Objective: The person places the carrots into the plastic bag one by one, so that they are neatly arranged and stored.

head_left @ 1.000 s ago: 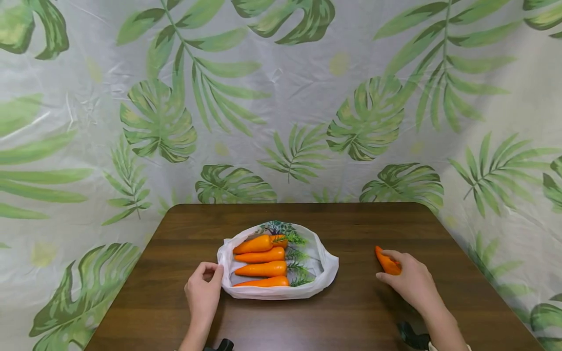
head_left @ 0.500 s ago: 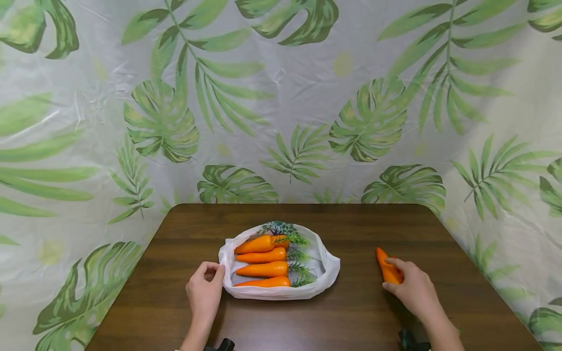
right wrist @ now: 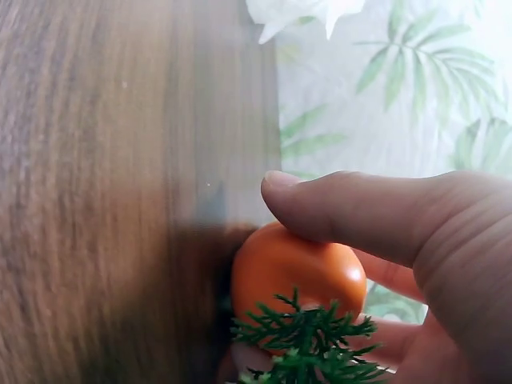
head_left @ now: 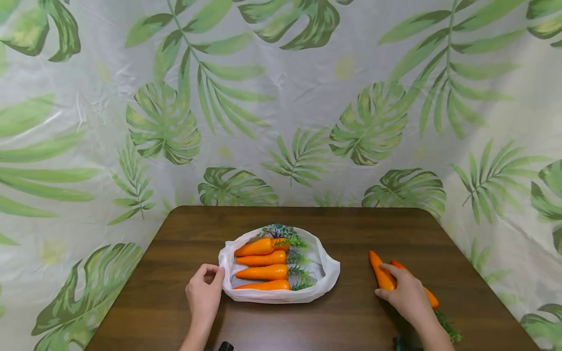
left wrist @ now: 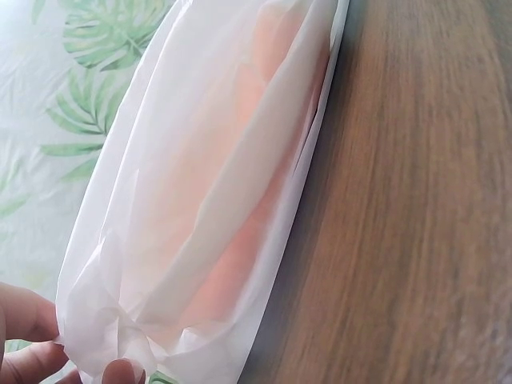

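A white plastic bag lies with its mouth spread wide on the table. Inside it, several orange carrots with green feathery tops lie in a row. At the bag's left rim, my left hand pinches the plastic between thumb and fingers. To the right of the bag, my right hand holds another carrot by its thick end. In the right wrist view, thumb and fingers wrap that carrot's rounded end above its green top. A further carrot lies just right of this hand, partly hidden by it.
The dark wooden table has rounded far corners. Behind and beside it hangs a pale curtain printed with green leaves. Black straps or mounts show near the wrists at the lower edge.
My right hand has come slightly nearer, and the held carrot has shifted left. The carrot on its right has come into view. My left hand stays at the bag's rim.
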Tool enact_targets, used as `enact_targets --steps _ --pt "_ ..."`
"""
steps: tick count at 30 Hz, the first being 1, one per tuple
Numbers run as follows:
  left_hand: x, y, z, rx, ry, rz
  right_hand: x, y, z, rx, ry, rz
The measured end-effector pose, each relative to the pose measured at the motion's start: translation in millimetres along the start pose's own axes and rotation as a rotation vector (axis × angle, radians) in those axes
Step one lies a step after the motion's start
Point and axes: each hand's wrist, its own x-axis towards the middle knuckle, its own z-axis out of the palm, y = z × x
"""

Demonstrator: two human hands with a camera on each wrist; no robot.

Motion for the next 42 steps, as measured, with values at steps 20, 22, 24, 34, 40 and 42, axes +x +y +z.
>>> enact_targets --steps 20,22,24,34,40,42 --pt "-1.1 -2.6 -3.1 0.015 -0.004 0.023 -3.5 1.5 15.1 -0.021 0.102 0.011" --pt "-0.9 -2.8 -2.8 0.018 -0.006 0.021 -4.3 2.6 17.0 -0.022 0.145 -0.005" --pt "-0.9 -3.2 -2.5 0.02 -0.006 0.022 -4.6 3.1 18.4 -0.023 0.191 -0.025" --pt "-2.1 -2.7 -2.4 0.013 0.004 0.032 -3.6 -2.6 17.6 0.007 0.319 -0.059" --pt "-2.3 -1.1 0.6 0.003 0.003 0.03 -3.1 -8.9 11.3 0.016 0.363 -0.073" --pt "-2.3 -1.0 1.5 -0.004 0.005 0.028 -2.5 -10.4 9.1 0.017 0.372 -0.085"
